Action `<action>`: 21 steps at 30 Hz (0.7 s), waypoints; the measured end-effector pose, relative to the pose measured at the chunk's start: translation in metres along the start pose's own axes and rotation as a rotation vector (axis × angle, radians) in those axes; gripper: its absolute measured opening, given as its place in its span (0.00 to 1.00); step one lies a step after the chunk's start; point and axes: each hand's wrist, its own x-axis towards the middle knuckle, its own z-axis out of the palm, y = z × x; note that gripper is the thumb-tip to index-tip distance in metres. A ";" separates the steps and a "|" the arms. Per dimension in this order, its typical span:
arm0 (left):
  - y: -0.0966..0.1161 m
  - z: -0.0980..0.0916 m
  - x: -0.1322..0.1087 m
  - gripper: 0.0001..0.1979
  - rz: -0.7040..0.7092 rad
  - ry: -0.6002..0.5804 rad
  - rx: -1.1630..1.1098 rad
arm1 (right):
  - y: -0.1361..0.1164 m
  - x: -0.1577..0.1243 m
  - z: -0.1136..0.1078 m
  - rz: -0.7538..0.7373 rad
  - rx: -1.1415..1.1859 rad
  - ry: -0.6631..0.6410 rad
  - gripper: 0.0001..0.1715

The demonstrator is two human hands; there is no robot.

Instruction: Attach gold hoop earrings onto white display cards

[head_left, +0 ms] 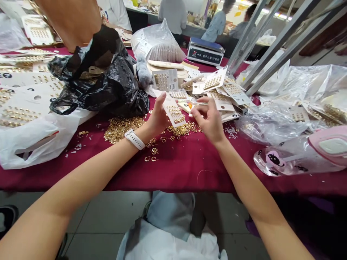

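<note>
My left hand, with a white watch band at its wrist, grips a white earring card by its left edge. Rows of gold earrings show on the card, which is tilted above the table. To the right of the card is my right hand, thumb and forefinger pinched together near a tiny whitish piece too small to name. Beneath the hands lie a pile of small gold earring parts and a heap of gold hooks. Small clear bits are scattered right of my right hand.
A black plastic bag and a white bag lie left. Stacked earring cards sit behind my hands, with a digital scale beyond. At right are a pink-lidded bottle, clear plastic bags and metal posts. People are behind.
</note>
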 end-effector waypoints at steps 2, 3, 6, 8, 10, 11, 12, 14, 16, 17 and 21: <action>-0.002 0.012 -0.008 0.34 0.018 0.057 0.026 | -0.006 0.003 -0.008 -0.108 -0.007 0.096 0.06; -0.003 0.017 -0.012 0.34 0.023 0.060 0.040 | -0.007 0.005 -0.012 -0.148 -0.010 0.130 0.05; -0.003 0.024 -0.023 0.31 0.032 -0.011 0.074 | -0.003 0.007 -0.021 -0.199 -0.050 0.131 0.07; -0.003 0.024 -0.026 0.29 0.064 -0.059 0.085 | 0.006 0.004 -0.025 -0.235 -0.084 0.077 0.09; -0.005 0.021 -0.026 0.30 0.083 -0.082 0.080 | 0.016 -0.002 -0.027 -0.283 -0.128 0.063 0.10; -0.006 0.019 -0.026 0.30 0.082 -0.093 0.071 | 0.020 -0.006 -0.028 -0.305 -0.154 0.073 0.11; -0.008 0.018 -0.026 0.30 0.079 -0.103 0.056 | 0.022 -0.011 -0.029 -0.322 -0.182 0.089 0.12; -0.011 0.019 -0.027 0.28 0.066 -0.117 0.017 | 0.022 -0.018 -0.029 -0.327 -0.228 0.093 0.13; -0.011 0.022 -0.029 0.26 0.041 -0.108 -0.039 | 0.017 -0.024 -0.027 -0.315 -0.234 0.055 0.15; -0.011 0.024 -0.030 0.26 0.022 -0.090 -0.065 | 0.014 -0.027 -0.025 -0.324 -0.225 0.039 0.14; -0.005 0.038 -0.037 0.25 -0.018 0.058 -0.134 | 0.004 -0.034 -0.021 -0.507 -0.229 0.029 0.07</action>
